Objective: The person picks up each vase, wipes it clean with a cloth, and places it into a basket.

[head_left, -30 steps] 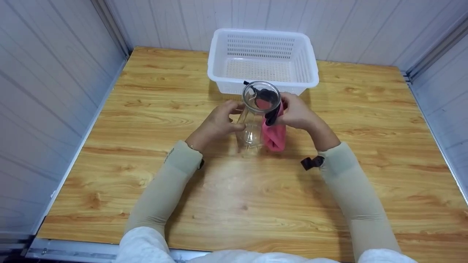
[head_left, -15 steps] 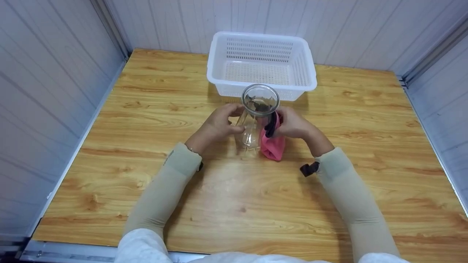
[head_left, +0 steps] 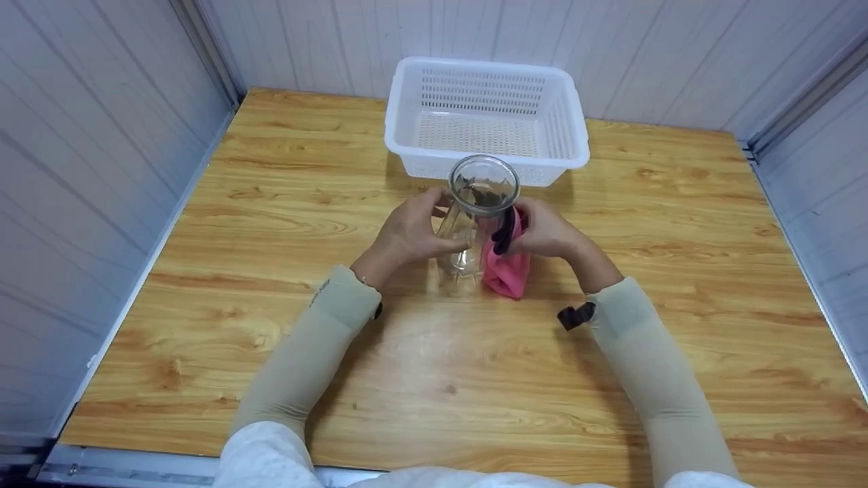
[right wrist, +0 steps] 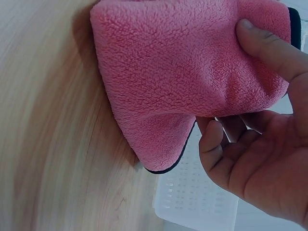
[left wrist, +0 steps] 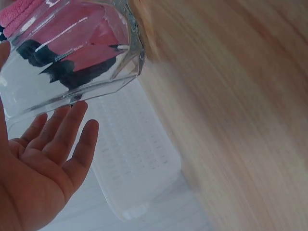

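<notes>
A clear glass vase (head_left: 462, 237) with a thick round rim and faceted sides stands upright on the table, in front of the basket. My left hand (head_left: 410, 230) holds its left side, thumb on the near face and fingers behind. In the left wrist view the fingers (left wrist: 77, 154) are only lightly bent, fingertips at the glass. My right hand (head_left: 548, 230) pinches a folded pink fleecy cleaning cloth (head_left: 507, 268) with dark edging against the vase's right side. In the right wrist view the thumb lies on the cloth (right wrist: 159, 62), fingers beneath it. Pink and dark shapes show through the glass.
A white perforated plastic basket (head_left: 485, 129) sits behind the vase, near the back wall. The wood-grain table (head_left: 434, 393) is enclosed by pale panelled walls (head_left: 88, 169) at the left, back and right.
My right hand and the cloth have moved down along the vase, and the dark part has left the mouth. My left thumb has shifted right across the near face of the glass.
</notes>
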